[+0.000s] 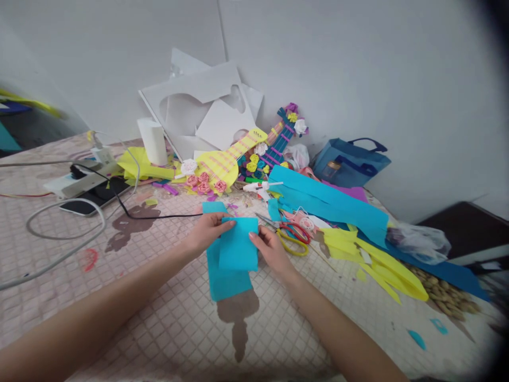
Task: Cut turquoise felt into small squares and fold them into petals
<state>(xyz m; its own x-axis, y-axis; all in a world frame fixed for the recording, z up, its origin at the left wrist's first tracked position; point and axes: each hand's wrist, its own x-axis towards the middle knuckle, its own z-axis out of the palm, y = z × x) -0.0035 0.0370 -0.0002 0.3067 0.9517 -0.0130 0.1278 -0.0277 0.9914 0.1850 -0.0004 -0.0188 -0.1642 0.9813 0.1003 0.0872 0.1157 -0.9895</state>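
Note:
A turquoise foam sheet (pixel 236 252) is folded over itself just above the patterned bedspread (pixel 159 307). My left hand (pixel 207 231) pinches its upper left edge, thumb on top. On the sheet's right edge, my right hand (pixel 269 249) has its fingers closed. A longer part of the same sheet lies flat underneath, reaching toward me.
Red and yellow scissors (pixel 293 237) lie right of my hands, a white glue gun (pixel 258 187) behind them. Large turquoise (pixel 330 201) and yellow foam strips (pixel 377 262), a foam guitar (pixel 238 156), white cardboard (pixel 207 111), a blue bag (pixel 350 159), a phone (pixel 89 201) and cables surround them.

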